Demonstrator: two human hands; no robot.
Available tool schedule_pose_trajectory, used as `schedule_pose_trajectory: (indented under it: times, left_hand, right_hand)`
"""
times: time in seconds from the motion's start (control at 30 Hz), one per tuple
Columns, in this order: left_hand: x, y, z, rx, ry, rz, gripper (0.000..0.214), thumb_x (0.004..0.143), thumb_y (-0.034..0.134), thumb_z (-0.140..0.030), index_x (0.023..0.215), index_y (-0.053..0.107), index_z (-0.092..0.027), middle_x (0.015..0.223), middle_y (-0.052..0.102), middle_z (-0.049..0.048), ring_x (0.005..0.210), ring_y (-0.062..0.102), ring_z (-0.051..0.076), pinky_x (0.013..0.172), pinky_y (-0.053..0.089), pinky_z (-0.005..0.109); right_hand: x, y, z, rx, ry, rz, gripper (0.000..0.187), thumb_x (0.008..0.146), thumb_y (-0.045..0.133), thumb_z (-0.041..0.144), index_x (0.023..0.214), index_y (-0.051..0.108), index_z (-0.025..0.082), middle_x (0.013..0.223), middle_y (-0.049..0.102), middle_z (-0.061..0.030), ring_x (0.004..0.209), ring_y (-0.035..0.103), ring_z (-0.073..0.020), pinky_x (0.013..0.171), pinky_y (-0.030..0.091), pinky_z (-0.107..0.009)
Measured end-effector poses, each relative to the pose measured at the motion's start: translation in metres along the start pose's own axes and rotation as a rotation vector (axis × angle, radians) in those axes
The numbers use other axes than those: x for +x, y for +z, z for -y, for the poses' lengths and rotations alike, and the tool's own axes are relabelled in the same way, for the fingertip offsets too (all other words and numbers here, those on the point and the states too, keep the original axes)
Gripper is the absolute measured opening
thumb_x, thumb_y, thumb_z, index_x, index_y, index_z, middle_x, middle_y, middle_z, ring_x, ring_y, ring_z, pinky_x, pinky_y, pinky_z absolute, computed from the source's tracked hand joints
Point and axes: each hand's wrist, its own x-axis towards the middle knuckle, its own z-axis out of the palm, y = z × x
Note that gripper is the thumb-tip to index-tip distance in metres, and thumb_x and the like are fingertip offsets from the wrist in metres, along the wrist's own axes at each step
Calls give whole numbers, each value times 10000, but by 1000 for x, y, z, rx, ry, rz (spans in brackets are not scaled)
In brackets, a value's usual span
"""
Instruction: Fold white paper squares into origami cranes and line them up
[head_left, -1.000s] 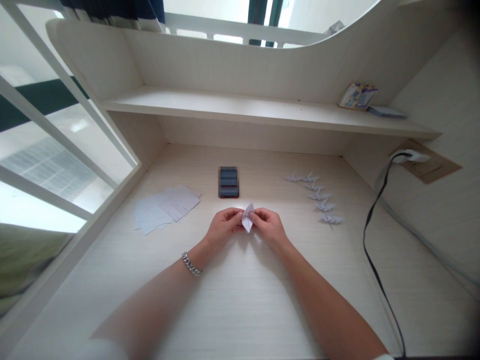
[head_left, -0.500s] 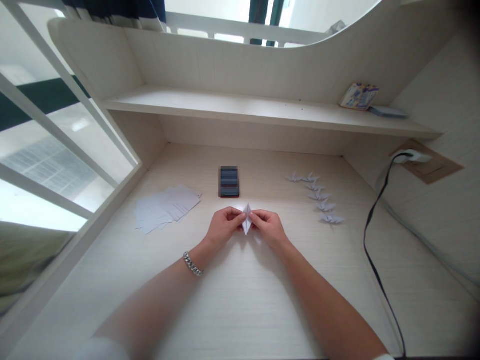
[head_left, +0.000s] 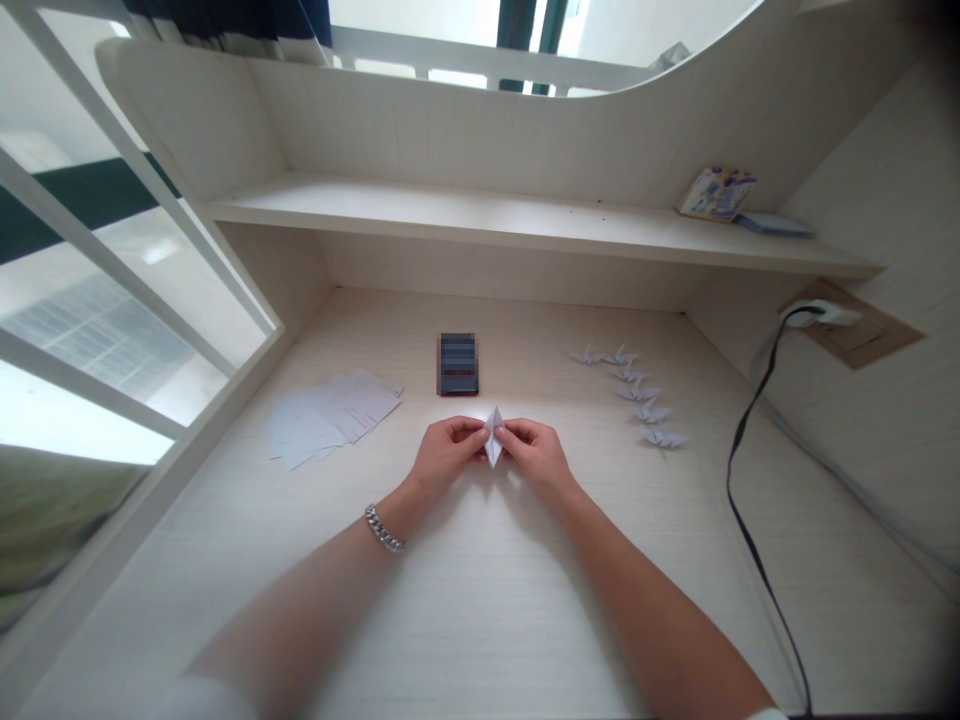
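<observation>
A small white folded paper (head_left: 493, 440), narrow and diamond-shaped, is held upright just above the desk. My left hand (head_left: 451, 446) pinches its left side between thumb and fingers. On the opposite side my right hand (head_left: 537, 450) pinches it in the same way, and the two thumbs nearly meet at its middle. The fingers behind the paper are partly hidden. Several white folded paper cranes (head_left: 646, 410) stand in a curved row to the right of my hands. To the left lies a fanned pile of white paper sheets (head_left: 330, 418).
Behind my hands a dark phone (head_left: 458, 364) lies on the desk (head_left: 480, 620). A black cable (head_left: 739, 500) runs from the wall socket (head_left: 855, 325) down the right side. On the shelf (head_left: 450, 208) sit a colourful box (head_left: 716, 193) and a flat item (head_left: 775, 224).
Almost nothing differs. Both hands stay pinched on the folded paper, with only a very slight shift of the fingers.
</observation>
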Motion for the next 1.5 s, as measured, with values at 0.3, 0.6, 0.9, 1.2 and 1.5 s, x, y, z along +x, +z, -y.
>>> schedule_pose_trajectory:
  times: [0.3, 0.6, 0.9, 1.2, 1.5]
  left_hand:
    - [0, 0, 1, -12, -5, -10, 296, 636, 726, -337, 801, 653, -102, 669, 652, 40, 560, 580, 116, 537, 473, 233]
    - [0, 0, -1, 0, -29, 17, 268, 627, 734, -328, 728, 630, -102, 612, 613, 16, 523, 533, 95, 505, 441, 216]
    - [-1, 0, -3, 100, -41, 89, 287, 649, 703, -369, 734, 662, -98, 626, 620, 31, 531, 529, 99, 490, 417, 206]
    - [-3, 0, -4, 285, 3, 140, 254, 688, 659, -361, 732, 669, -111, 622, 627, 31, 521, 534, 100, 496, 420, 205]
    - [-1, 0, 0, 160, 75, -12, 307, 672, 683, -395, 796, 675, -114, 683, 655, 47, 579, 572, 123, 527, 464, 224]
  right_hand:
    - [0, 1, 3, -11, 16, -19, 234, 677, 664, 365, 760, 701, 149, 627, 645, -31, 545, 536, -134, 518, 418, -245]
    - [-2, 0, 8, -72, -15, -81, 302, 683, 655, 420, 777, 717, 140, 693, 642, -57, 564, 533, -141, 487, 397, -242]
    - [-1, -2, 5, -21, -8, -49, 271, 676, 677, 393, 771, 726, 144, 664, 640, -41, 567, 529, -135, 507, 376, -247]
    - [-1, 0, 9, 85, 51, -127, 254, 640, 715, 396, 691, 711, 147, 524, 577, -3, 471, 439, -97, 455, 329, -233]
    - [0, -1, 4, 121, 43, -10, 300, 648, 712, 404, 833, 706, 167, 760, 682, -53, 653, 583, -157, 590, 439, -263]
